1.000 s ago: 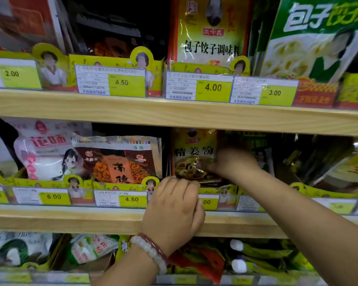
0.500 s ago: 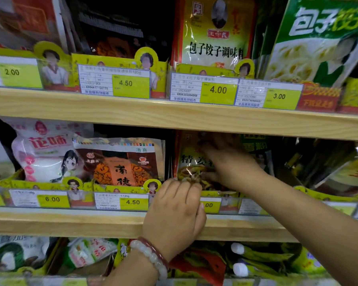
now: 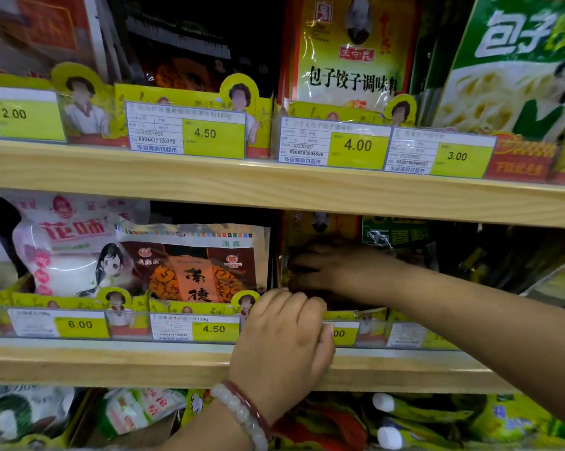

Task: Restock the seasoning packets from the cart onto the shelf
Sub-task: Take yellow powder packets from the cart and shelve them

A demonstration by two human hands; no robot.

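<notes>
Right hand [image 3: 336, 271]: fingers [image 3: 302, 266] lie across the front of a yellow packet [image 3: 320, 224] standing on the middle shelf [image 3: 111, 366]; whether they grasp it cannot be told. Left hand [image 3: 282, 346], just below: fingers [image 3: 294, 307] curled over the price rail [image 3: 372, 335], touching its top edge. Left of both stands a brown packet [image 3: 203, 265].

Yellow price tags line the rails: a 2.00 tag [image 3: 23, 116] at upper left, a 6.00 tag [image 3: 79, 324] at lower left. White-capped tubes [image 3: 404, 415] lie at the bottom right. A bead bracelet [image 3: 242, 415] shows at bottom centre.
</notes>
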